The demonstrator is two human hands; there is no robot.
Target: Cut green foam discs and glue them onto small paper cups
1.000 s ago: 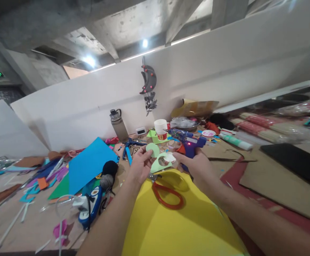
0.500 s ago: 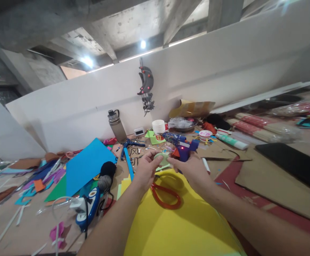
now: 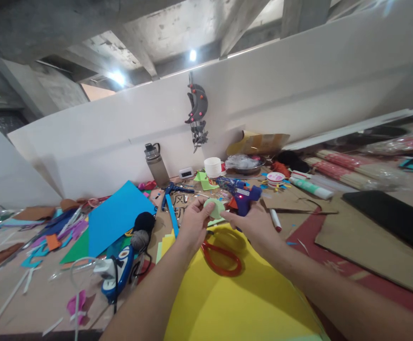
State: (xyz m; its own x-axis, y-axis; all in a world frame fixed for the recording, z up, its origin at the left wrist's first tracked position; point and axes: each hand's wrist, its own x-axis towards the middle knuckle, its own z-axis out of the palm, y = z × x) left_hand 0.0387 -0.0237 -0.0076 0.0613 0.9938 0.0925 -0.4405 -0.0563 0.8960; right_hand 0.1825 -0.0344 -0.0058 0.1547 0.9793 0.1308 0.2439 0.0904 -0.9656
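Note:
Between the fingertips of my left hand (image 3: pixel 196 222) is a small pale green disc (image 3: pixel 215 209), its flat face turned towards me. My right hand (image 3: pixel 254 227) is closed around the handle of a blue hot glue gun (image 3: pixel 244 195); its lower grip is partly hidden behind the hand. A red light glows on the gun's side, and its nozzle points left, beyond the disc. A fingertip of the right hand reaches the disc's right edge. Below both hands, scissors with orange-red handles (image 3: pixel 224 270) lie on a stack of yellow sheets (image 3: pixel 242 303); their blades are mostly hidden.
Blue sheets (image 3: pixel 119 213), a power strip (image 3: pixel 119 272) and dark yarn balls (image 3: pixel 144 222) lie left. Behind stand a bottle (image 3: pixel 157 166) and white cups (image 3: pixel 212 166). A marker (image 3: pixel 275 220), cardboard (image 3: pixel 366 255) and a black flat object (image 3: pixel 391 220) are right.
The pale green disc has tilted so that more of its face shows. My right fingertips have drawn slightly back from it, and the glue gun has shifted a little left.

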